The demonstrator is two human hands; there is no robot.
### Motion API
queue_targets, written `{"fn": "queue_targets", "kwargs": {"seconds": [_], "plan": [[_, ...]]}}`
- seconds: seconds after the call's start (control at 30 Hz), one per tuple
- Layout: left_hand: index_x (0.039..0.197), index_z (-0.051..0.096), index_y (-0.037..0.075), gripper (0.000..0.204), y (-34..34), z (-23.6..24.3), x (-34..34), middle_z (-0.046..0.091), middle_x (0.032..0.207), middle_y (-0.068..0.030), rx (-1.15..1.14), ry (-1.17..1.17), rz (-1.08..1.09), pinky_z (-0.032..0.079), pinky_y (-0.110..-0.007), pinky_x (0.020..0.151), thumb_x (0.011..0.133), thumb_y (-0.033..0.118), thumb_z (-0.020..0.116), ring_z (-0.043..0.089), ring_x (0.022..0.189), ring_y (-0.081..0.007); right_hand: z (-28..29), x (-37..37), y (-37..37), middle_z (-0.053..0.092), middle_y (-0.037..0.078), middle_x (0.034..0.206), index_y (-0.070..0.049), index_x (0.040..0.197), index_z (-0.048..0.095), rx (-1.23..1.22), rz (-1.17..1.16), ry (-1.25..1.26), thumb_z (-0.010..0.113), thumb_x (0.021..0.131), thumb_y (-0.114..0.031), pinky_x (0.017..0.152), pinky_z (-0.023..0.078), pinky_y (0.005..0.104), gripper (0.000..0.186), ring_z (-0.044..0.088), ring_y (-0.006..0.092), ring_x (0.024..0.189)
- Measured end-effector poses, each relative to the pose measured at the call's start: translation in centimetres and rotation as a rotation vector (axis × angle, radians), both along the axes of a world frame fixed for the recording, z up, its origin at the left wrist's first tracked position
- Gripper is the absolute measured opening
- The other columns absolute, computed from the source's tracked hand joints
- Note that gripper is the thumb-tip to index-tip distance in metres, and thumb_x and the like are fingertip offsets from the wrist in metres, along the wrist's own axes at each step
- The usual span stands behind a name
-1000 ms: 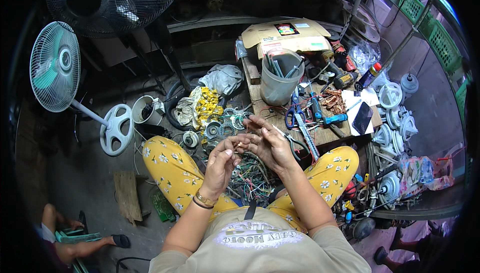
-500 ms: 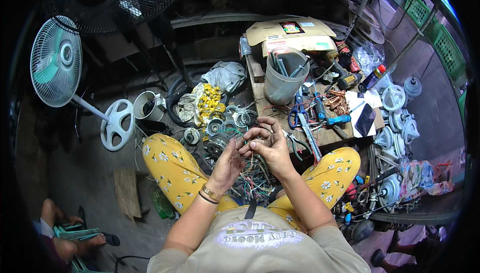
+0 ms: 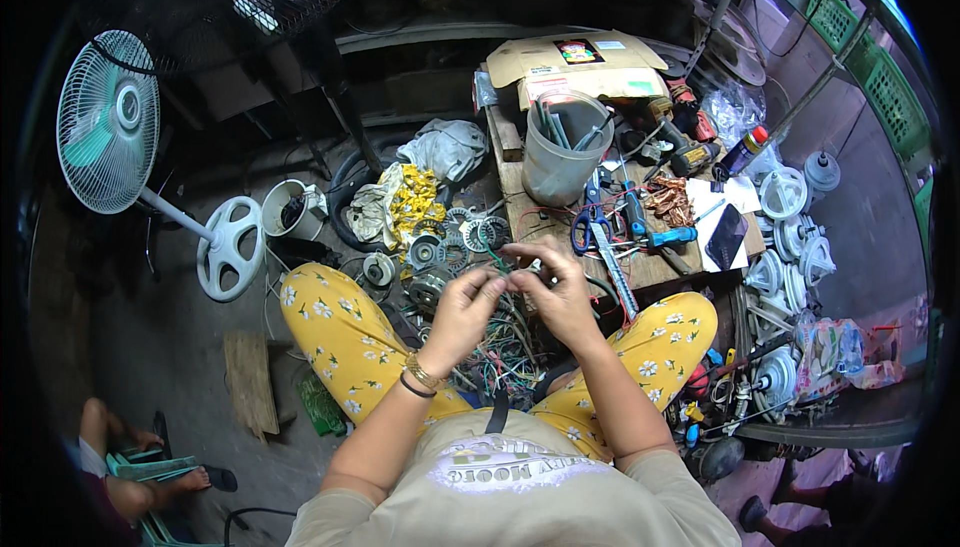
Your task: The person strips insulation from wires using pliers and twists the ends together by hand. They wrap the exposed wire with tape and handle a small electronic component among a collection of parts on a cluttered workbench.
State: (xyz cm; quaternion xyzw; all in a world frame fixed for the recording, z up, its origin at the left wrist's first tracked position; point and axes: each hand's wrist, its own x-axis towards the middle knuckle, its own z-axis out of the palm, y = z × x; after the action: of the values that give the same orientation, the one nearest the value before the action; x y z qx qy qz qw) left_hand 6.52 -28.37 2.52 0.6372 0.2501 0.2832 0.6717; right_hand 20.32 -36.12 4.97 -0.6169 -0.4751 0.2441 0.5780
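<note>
My left hand [image 3: 466, 305] and my right hand [image 3: 556, 292] meet in front of me above my lap, fingertips pinched close together. A thin green wire [image 3: 494, 256] sticks up from between them. Its other end is hidden by my fingers. Below my hands, a tangle of coloured wires [image 3: 505, 347] lies between my knees. Just beyond are several round metal motor parts [image 3: 484, 234]. To the right of my right hand, a steel ruler [image 3: 614, 272] and blue-handled scissors [image 3: 592, 229] lie on the wooden bench [image 3: 650, 269].
A translucent bucket [image 3: 556, 172] with strips inside stands on the bench, near copper scraps [image 3: 668, 203], a phone [image 3: 727, 238] and a power drill [image 3: 692, 157]. Fan parts [image 3: 784, 194] pile up at right. A standing fan [image 3: 120, 117] is at left. Another person's foot [image 3: 195, 480] shows lower left.
My left fingers, stretched out before, have curled into a pinch against my right hand. The green wire now shows above my fingers. The whole view has shifted slightly.
</note>
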Motion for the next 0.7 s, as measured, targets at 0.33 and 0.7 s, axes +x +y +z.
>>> {"fn": "queue_targets", "kwargs": {"seconds": [0.33,0.7], "plan": [[0.121,0.044,0.0,0.031,-1.5,1.5,-0.7,0.046,0.068,0.003,-0.275,-0.193,-0.027,0.034,-0.019,0.058,0.093,0.01,0.052,0.041,0.062,-0.0059,-0.9,1.3,1.1,0.063,0.004,0.087,-0.003,0.081,0.065,0.024,0.193,1.007,0.07,0.081,-0.008,0.059,0.045,0.0231,0.006,0.056,0.0094,0.071],[0.087,0.054,0.001,0.012,-1.7,1.7,-1.6,0.045,0.064,0.0036,0.041,0.1,-0.051,0.034,-0.021,0.052,0.091,0.012,0.056,0.039,0.058,-0.0036,0.5,0.7,2.2,0.06,0.0,0.066,-0.003,0.079,0.065,0.155,-0.169,0.774,0.071,0.082,-0.011,0.042,0.034,0.0176,0.01,0.048,0.0047,0.047]]}}
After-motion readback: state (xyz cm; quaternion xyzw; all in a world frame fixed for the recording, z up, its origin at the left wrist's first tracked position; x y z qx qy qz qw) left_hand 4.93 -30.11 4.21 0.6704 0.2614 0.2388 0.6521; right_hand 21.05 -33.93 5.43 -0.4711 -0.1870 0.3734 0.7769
